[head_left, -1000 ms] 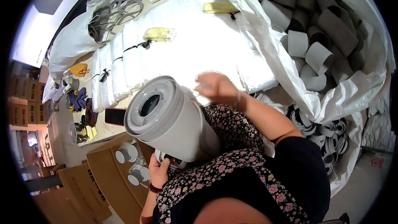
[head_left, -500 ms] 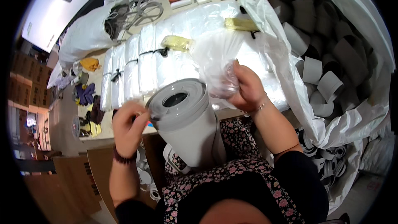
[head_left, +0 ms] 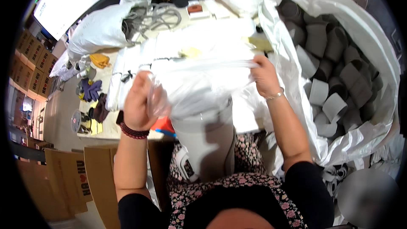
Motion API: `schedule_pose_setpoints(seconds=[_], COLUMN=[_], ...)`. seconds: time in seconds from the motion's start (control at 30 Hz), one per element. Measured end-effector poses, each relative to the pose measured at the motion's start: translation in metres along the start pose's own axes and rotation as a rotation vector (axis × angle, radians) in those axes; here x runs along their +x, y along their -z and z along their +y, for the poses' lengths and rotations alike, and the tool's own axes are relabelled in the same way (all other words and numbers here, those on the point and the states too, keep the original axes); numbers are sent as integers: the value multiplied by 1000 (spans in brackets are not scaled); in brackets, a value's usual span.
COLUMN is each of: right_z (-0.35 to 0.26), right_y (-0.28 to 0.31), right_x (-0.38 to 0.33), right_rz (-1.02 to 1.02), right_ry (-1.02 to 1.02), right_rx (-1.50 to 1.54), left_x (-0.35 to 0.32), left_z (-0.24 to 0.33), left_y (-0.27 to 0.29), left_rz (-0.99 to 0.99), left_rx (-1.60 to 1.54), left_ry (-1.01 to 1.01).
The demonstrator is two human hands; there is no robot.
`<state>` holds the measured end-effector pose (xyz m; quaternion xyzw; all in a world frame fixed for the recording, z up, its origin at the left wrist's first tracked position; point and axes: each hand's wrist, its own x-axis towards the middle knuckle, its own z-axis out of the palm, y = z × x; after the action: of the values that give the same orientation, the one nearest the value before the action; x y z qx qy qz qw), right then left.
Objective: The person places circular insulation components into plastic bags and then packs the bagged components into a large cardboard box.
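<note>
A: Nearest first. What's in the lap?

B: Grey plastic cylinder (head_left: 203, 148), smooth and matte, propped against the flowered apron (head_left: 251, 150). Its top sits behind thin film.

A: Hands?

B: Left hand (head_left: 137, 101) blurred, fingers curled on one bunched side of a clear bag (head_left: 199, 82). Right hand (head_left: 266, 79): fingers pinching the opposite edge. Film drawn out between them, glossy, crinkled, across the cylinder's top.

A: Step, by your reading?

B: Spreading the bag at the cylinder's top, I'd judge. Whether its mouth is over the rim, cannot tell. Next move calls for an even pull, edges wide and level, so the film doesn't snag.

A: Beyond?

B: Worktop (head_left: 111, 126) bearing soft white wrapped bundles (head_left: 186, 38); limp purple glove (head_left: 90, 90) to the left. Rightward, a creased white sack (head_left: 292, 114) of short, curved grey fittings (head_left: 316, 38).

A: Farthest?

B: Co-worker's dark-gloved hand (head_left: 180, 1) across the worktop; square-edged brown cartons (head_left: 40, 63) stacked far left
</note>
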<state>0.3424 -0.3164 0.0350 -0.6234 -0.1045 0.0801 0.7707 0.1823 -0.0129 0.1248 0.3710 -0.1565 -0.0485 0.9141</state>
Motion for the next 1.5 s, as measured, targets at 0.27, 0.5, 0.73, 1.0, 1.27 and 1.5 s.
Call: schedule_pose_setpoints(seconds=[0.27,0.5,0.73,1.0,1.27,1.5], right_z=[77,-3,11,-92,-11,57], right_y=[15,-4,-176,-322,-338,-93], right_x=[-93,-191,-176,-238,-252,-210], right_rz=[-224,-1299,-1285,-1065,-1108,-362], right_ry=[-124,90,887,924,655,-8], right_rx=[-398,-1094,-1342,-718,-762,-1188], left_x=[-50,-265,-333,-466,-508,-643], left_z=[-48,-94,-128,-24,85,-29], left_y=[81,14,-16,-57,-59,154], left_rz=[340,-78,-68,1178,1475,1949], left_rx=[1217,943,1133,620,2172,1821], left_ry=[-95,757,305,-434,857,808])
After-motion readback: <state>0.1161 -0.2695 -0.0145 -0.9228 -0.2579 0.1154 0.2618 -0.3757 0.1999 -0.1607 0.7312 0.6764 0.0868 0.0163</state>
